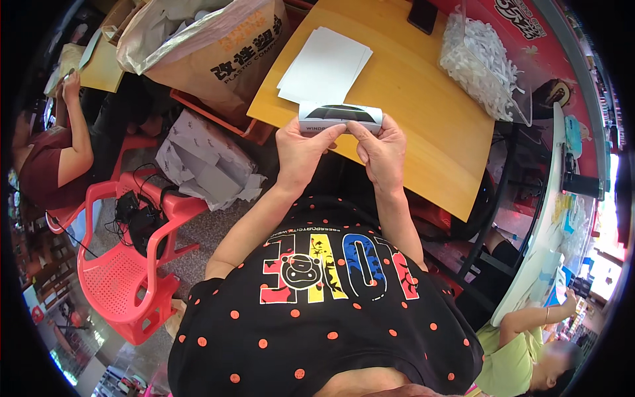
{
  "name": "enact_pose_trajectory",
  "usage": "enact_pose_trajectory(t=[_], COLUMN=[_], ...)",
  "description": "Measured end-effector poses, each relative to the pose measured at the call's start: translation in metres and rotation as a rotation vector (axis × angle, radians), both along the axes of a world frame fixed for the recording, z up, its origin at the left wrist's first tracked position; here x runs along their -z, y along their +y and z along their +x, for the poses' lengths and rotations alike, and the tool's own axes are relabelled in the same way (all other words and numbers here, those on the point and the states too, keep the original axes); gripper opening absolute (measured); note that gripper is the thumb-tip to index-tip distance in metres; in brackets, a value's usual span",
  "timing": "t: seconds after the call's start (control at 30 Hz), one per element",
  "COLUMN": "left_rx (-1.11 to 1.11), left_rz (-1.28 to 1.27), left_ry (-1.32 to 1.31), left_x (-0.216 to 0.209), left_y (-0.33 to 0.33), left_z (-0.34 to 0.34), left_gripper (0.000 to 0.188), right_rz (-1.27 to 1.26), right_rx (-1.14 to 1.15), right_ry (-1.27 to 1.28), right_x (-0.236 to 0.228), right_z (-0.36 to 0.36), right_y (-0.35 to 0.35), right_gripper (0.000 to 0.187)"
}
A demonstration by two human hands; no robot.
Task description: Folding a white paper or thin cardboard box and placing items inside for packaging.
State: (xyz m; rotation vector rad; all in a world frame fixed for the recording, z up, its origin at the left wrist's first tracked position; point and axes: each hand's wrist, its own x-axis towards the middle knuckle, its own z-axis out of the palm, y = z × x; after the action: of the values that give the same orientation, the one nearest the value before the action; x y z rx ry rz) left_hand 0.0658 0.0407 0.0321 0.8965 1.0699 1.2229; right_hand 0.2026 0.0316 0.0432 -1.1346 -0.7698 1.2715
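Observation:
Between my two hands is a piece of folded printed paper, whitish grey with a dark picture on it (340, 114). It is held up over the near edge of the yellow wooden table (423, 132). My left hand (301, 151) pinches its left end, thumb on the face turned toward me. The right end is gripped by my right hand (381, 151), and the two thumbs nearly meet at its lower middle. My other fingers are mostly hidden behind the paper. Just beyond lies a small stack of white sheets (327, 65).
A clear bin of shredded white strips (481, 66) and a dark phone (422, 16) are on the table. Left stand a large paper sack (205, 56), a paper-wrapped bundle (206, 159) and a red plastic chair (126, 284) holding black cables. Other people sit far left (59, 155) and lower right (509, 360).

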Motion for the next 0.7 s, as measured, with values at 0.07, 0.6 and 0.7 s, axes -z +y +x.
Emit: enact_pose_trajectory(t=[0.07, 0.6, 0.7], left_rx=[0.002, 0.292, 0.287], left_rz=[0.019, -0.235, -0.227], left_ry=[0.008, -0.061, -0.055], left_x=[0.0, 0.036, 0.033], left_y=[0.003, 0.015, 0.016], left_z=[0.001, -0.049, -0.059], left_gripper=[0.011, 0.014, 0.015], right_rz=[-0.003, -0.1, -0.052], right_rx=[0.002, -0.345, -0.4], right_ry=[-0.012, -0.499, -0.455], right_x=[0.001, 0.007, 0.016], right_z=[0.003, 0.056, 0.059], right_y=[0.0, 0.001, -0.001], right_gripper=[0.015, 0.033, 0.031])
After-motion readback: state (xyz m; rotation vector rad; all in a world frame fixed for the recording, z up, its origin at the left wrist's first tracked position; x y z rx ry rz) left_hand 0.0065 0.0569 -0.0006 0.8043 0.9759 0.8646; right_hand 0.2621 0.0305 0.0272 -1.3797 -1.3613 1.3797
